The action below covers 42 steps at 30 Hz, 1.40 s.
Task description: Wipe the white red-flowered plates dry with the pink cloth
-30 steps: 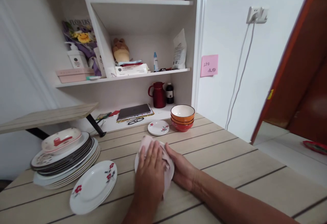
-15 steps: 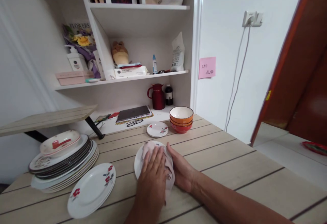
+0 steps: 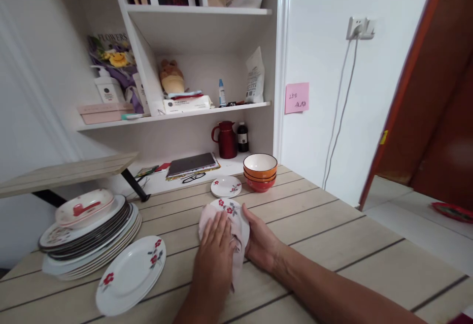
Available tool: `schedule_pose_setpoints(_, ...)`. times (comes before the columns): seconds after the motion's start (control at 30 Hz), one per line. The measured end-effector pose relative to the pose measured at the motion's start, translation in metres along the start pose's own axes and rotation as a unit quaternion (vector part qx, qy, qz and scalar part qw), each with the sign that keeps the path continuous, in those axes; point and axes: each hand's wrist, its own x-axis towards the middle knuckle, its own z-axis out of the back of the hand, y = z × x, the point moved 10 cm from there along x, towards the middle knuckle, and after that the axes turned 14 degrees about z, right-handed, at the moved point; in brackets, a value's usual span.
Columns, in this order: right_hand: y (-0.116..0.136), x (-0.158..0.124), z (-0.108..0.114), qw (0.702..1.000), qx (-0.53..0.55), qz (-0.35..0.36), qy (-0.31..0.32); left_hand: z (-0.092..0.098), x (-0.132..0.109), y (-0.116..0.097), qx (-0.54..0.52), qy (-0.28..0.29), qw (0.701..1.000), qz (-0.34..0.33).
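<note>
A small white plate with red flowers and grey leaves is held slightly tilted over the table. My right hand grips its right rim, thumb along the edge, the other fingers partly hidden behind it. My left hand presses a pale pink cloth against the plate's face, fingers laid over the fabric. Part of the cloth hangs below the plate. Left of my hands, larger white flowered plates lie stacked. Behind the held plate, small flowered plates rest on the table.
Orange and red bowls are stacked at the back right. A tall pile of plates, topped by an oval dish, stands at the left beside a low wooden riser. A red jug and a laptop sit behind.
My left hand and the cloth have slid toward the left and lower part of the plate, uncovering red flowers near its top. My right hand still grips the rim.
</note>
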Motion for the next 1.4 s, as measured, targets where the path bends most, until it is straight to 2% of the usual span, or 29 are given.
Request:
schedule_pose_setpoints(0.07, -0.007, -0.003, 0.000, 0.999, -0.037, -0.018, 0.000, 0.003, 0.003, -0.004, -0.008, 0.006, 1.000, -0.023)
schedule_pose_setpoints(0.13, -0.009, -0.006, -0.003, 0.998, -0.053, -0.015, -0.006, 0.005, 0.008, 0.001, -0.003, 0.012, 1.000, -0.011)
schedule_pose_setpoints(0.27, -0.004, -0.005, -0.007, 0.999, -0.022, 0.021, -0.028, 0.006, 0.015, 0.033, 0.043, -0.004, 0.993, 0.112)
schedule_pose_setpoints(0.33, 0.003, -0.001, -0.006, 0.999, 0.001, 0.041, -0.029, 0.006, 0.012, 0.039, 0.060, -0.015, 0.989, 0.137)
schedule_pose_setpoints(0.4, 0.010, 0.002, -0.002, 0.998, 0.021, 0.053, -0.030, 0.004, 0.007, 0.031, 0.057, -0.015, 0.993, 0.107)
schedule_pose_setpoints(0.5, 0.016, 0.005, 0.005, 0.997, 0.035, 0.055, -0.029, 0.001, 0.000, 0.005, 0.041, 0.001, 0.999, 0.013)
schedule_pose_setpoints(0.6, 0.006, 0.000, 0.003, 1.000, 0.006, 0.005, -0.008, 0.004, -0.005, -0.014, 0.025, 0.018, 0.998, -0.057)
schedule_pose_setpoints(0.67, -0.005, -0.004, 0.001, 0.999, -0.024, -0.028, 0.003, 0.008, -0.002, -0.016, 0.019, 0.020, 0.997, -0.068)
schedule_pose_setpoints(0.73, -0.011, -0.007, -0.003, 0.999, -0.036, -0.031, 0.007, 0.012, 0.004, -0.007, 0.025, 0.012, 0.999, -0.033)
schedule_pose_setpoints(0.87, -0.010, -0.006, -0.010, 1.000, -0.012, -0.008, 0.013, 0.015, 0.012, 0.028, 0.054, -0.015, 0.994, 0.093)
schedule_pose_setpoints(0.93, -0.004, -0.003, -0.010, 1.000, 0.008, 0.007, 0.012, 0.013, 0.009, 0.033, 0.057, -0.021, 0.992, 0.111)
schedule_pose_setpoints(1.0, 0.005, 0.000, -0.005, 0.999, 0.023, 0.024, -0.003, 0.010, 0.004, 0.023, 0.047, -0.012, 0.996, 0.079)
schedule_pose_setpoints(1.07, 0.012, 0.001, 0.001, 0.999, 0.029, 0.034, -0.025, 0.008, -0.002, 0.004, 0.029, 0.007, 0.999, 0.017)
schedule_pose_setpoints(1.17, 0.004, -0.003, 0.004, 0.999, 0.015, -0.005, -0.037, 0.010, -0.006, -0.019, -0.004, 0.020, 0.998, -0.054)
schedule_pose_setpoints(1.23, -0.005, -0.007, 0.001, 0.999, -0.007, -0.029, -0.025, 0.014, -0.002, -0.022, -0.011, 0.014, 0.998, -0.063)
schedule_pose_setpoints(1.3, -0.009, -0.008, -0.003, 0.999, -0.028, -0.024, -0.010, 0.015, 0.005, -0.011, 0.002, 0.002, 0.999, -0.034)
schedule_pose_setpoints(1.4, -0.013, -0.009, -0.007, 0.999, -0.047, -0.010, 0.004, 0.015, 0.013, 0.027, 0.040, -0.020, 0.995, 0.086)
